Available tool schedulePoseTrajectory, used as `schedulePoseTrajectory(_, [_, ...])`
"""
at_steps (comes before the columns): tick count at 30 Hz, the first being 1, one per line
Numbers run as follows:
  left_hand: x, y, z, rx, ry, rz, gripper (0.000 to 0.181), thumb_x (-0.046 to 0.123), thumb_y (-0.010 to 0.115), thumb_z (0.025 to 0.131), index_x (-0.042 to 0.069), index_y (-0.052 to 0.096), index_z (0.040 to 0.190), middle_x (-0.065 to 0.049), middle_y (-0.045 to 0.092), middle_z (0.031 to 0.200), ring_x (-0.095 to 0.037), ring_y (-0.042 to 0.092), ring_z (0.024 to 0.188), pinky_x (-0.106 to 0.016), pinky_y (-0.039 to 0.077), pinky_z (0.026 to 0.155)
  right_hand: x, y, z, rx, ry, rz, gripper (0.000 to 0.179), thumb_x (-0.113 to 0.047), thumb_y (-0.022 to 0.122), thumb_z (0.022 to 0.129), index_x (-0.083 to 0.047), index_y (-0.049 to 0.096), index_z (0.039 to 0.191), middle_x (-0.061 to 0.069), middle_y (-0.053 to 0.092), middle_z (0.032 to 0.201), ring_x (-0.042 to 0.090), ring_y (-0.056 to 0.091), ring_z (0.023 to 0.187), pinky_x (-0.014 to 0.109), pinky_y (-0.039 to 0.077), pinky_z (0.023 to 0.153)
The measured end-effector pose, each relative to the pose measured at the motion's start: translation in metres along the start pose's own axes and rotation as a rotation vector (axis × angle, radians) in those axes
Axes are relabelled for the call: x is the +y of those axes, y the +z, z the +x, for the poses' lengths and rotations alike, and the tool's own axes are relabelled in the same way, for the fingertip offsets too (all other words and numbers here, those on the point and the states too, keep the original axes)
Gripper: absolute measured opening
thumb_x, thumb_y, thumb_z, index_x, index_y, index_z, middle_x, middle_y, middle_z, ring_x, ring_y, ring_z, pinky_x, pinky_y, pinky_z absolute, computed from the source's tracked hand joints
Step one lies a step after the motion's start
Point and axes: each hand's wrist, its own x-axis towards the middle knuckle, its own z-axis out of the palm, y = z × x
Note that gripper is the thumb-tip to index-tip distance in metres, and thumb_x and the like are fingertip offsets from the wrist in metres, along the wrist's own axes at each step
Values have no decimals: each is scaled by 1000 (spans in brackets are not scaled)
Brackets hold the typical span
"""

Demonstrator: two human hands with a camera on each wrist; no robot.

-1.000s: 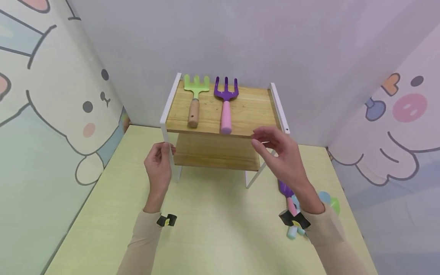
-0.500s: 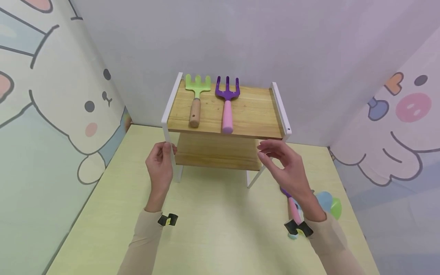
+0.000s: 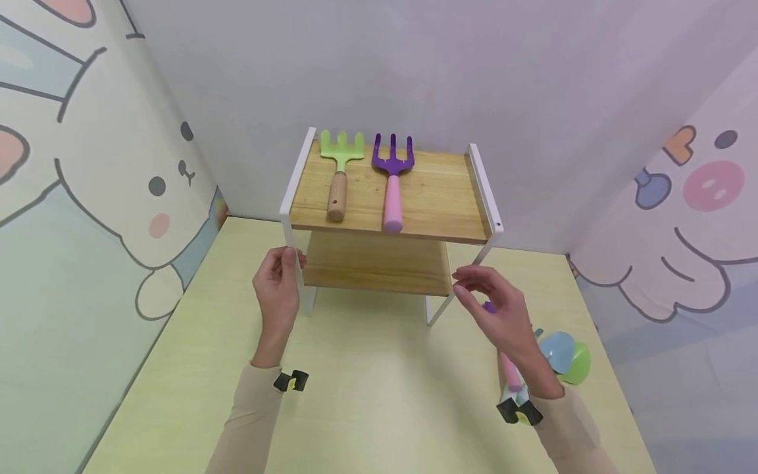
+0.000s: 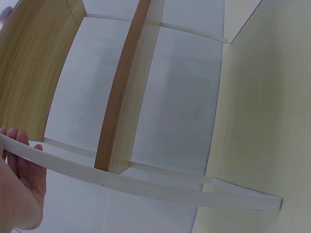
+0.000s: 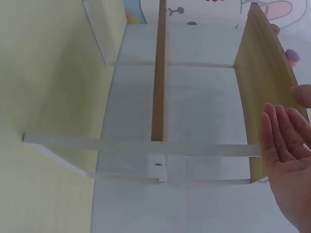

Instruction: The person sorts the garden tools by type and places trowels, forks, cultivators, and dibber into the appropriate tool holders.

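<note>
A two-tier wooden shelf (image 3: 441, 197) with white metal legs stands on the table. My left hand (image 3: 276, 283) holds its left front leg (image 4: 146, 188), the thumb in front and the fingers passing behind. My right hand (image 3: 500, 309) is beside the right front leg (image 5: 209, 149), thumb and fingers loosely bent with nothing between them. On the top board lie two hand forks side by side, tines toward the back. One fork (image 3: 341, 153) is light green with a wooden handle. The other fork (image 3: 393, 187) is purple with a pink handle.
Right of the shelf lies a pile of garden tools, partly hidden by my right forearm: a blue scoop-like head (image 3: 557, 349), a green one (image 3: 580, 363) and a pink handle (image 3: 510, 374). Cartoon-printed walls (image 3: 705, 263) enclose the pale table (image 3: 367, 395).
My right hand has come down from the top board's front edge to beside the right leg. The left hand keeps its hold, and the forks have not moved on the shelf.
</note>
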Motion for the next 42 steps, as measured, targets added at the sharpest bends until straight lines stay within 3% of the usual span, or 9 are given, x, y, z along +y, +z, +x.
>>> schedulePoseTrajectory(8, [-3, 0, 0, -8, 12, -5, 29, 12, 54, 108, -14, 62, 100, -5, 68, 87, -26, 64, 82, -26, 51, 81, 17, -3, -17, 9, 33, -8, 38, 17, 68, 89, 4, 64, 125, 28, 65, 116, 12, 65, 105, 20, 52, 93])
schedulePoseTrajectory(18, [-2, 2, 1, -10, 21, -24, 26, 8, 55, 107, -15, 62, 98, -6, 68, 86, -26, 64, 80, -26, 51, 79, 37, -8, -39, 24, 104, -34, 33, 8, 69, 94, -1, 65, 125, 9, 68, 117, 13, 66, 102, 17, 53, 88])
schedulePoseTrajectory(27, [-4, 1, 0, -5, 19, -22, 25, 8, 55, 107, -15, 62, 99, -1, 68, 87, -19, 64, 80, -24, 51, 79, 57, -7, -58, 49, 129, -103, 38, 8, 73, 91, -1, 65, 127, 11, 69, 115, 12, 66, 96, 15, 52, 80])
schedulePoseTrajectory(33, [-4, 1, 0, -7, 13, -18, 26, 8, 54, 108, -15, 62, 99, -4, 68, 87, -20, 65, 81, -27, 52, 79, 72, -11, -72, 76, 142, -113, 37, 13, 72, 89, 4, 65, 125, 11, 69, 114, 9, 66, 96, 14, 52, 83])
schedulePoseTrajectory(42, [-5, 0, 0, -1, 4, -6, 27, 10, 55, 108, -14, 62, 99, -5, 68, 87, -27, 65, 81, -25, 52, 79, 86, -21, -92, 84, 236, -166, 35, 7, 72, 93, 1, 64, 127, 11, 68, 114, 7, 64, 96, 12, 50, 87])
